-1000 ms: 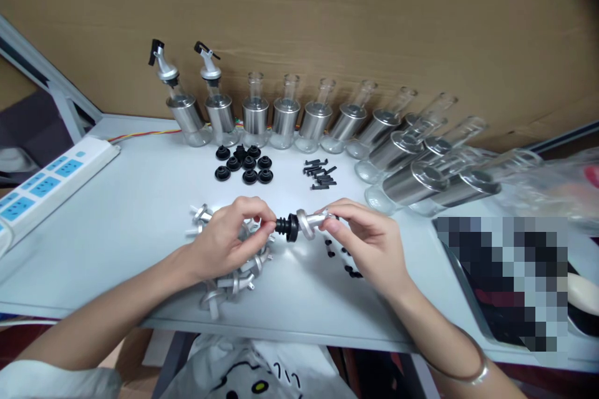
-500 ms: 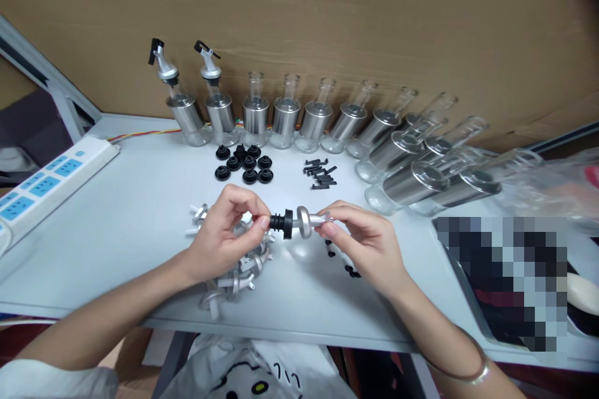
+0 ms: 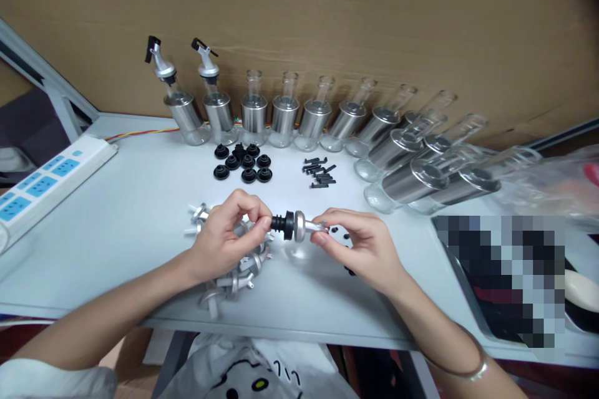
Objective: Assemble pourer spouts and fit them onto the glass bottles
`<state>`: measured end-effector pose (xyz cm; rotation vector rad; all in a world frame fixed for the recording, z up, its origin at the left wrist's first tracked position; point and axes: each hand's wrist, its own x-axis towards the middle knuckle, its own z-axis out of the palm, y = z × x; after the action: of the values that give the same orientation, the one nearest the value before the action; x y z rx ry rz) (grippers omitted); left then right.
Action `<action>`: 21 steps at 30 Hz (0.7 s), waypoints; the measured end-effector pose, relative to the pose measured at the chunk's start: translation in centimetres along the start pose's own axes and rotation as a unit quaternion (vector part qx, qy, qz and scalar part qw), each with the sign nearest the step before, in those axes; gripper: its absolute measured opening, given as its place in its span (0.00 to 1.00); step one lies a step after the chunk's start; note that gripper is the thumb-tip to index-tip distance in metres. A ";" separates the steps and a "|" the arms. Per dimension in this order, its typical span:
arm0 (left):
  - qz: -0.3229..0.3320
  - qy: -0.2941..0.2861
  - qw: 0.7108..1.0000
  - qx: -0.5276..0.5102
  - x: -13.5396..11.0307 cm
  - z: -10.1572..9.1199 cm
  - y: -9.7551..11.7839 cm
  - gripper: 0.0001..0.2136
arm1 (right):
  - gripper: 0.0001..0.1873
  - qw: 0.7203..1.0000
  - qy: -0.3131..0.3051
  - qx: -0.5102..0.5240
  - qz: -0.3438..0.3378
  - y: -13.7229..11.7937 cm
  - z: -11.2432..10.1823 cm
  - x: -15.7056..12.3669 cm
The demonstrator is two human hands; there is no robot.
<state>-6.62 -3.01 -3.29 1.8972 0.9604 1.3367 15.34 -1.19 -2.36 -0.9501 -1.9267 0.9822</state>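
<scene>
Midair, left hand [image 3: 229, 234] pinches stopper [image 3: 288, 225], right hand [image 3: 367, 246] spout [image 3: 300, 226].

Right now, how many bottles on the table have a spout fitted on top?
2: the leftmost bottle in the row, and the second bottle, just right of it. The right-hand bottles overlap, but no other fitted spout shows.

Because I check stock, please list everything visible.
Held spout: one, silver, centre
Held stopper: one, black, centre
Loose stoppers: nine, black, middle
Levers: several, black, middle
Loose spouts: several, silver, centre left
Small parts: several, black, centre right
Capped bottles: two, clear-silver, back left
Uncapped bottles: about ten, clear-silver, back to right
Power strip: one, white, left
Plastic bag: one, clear, right
Cardboard: one, brown, back
Table: one, grey, beneath
Left hand: one, bare, centre
Right hand: one, bare, centre
</scene>
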 end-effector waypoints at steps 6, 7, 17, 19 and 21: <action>-0.013 0.003 1.000 -0.003 -0.3 0.1 -0.1 0.10 | 0.06 1.000 -0.028 0.010 0.000 0.0 -0.1 0.0; -0.013 0.002 1.000 -0.002 -0.3 0.0 -0.1 0.10 | 0.06 1.000 -0.029 0.007 0.002 0.0 -0.1 0.0; 0.066 -0.002 0.995 0.072 0.0 -0.3 -0.3 0.11 | 0.07 0.999 -0.041 -0.006 0.013 -0.3 -0.2 0.1; 0.081 -0.008 0.993 0.085 0.1 -0.3 -0.2 0.11 | 0.08 0.999 -0.043 -0.006 0.013 -0.3 -0.2 0.1; 0.087 -0.016 0.992 0.088 0.1 -0.4 -0.2 0.10 | 0.08 0.999 -0.050 0.003 0.016 -0.2 -0.2 0.0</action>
<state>-6.99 -2.84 -3.28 2.1710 0.9420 1.3528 15.48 -1.19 -2.04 -0.9482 -1.9953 1.0715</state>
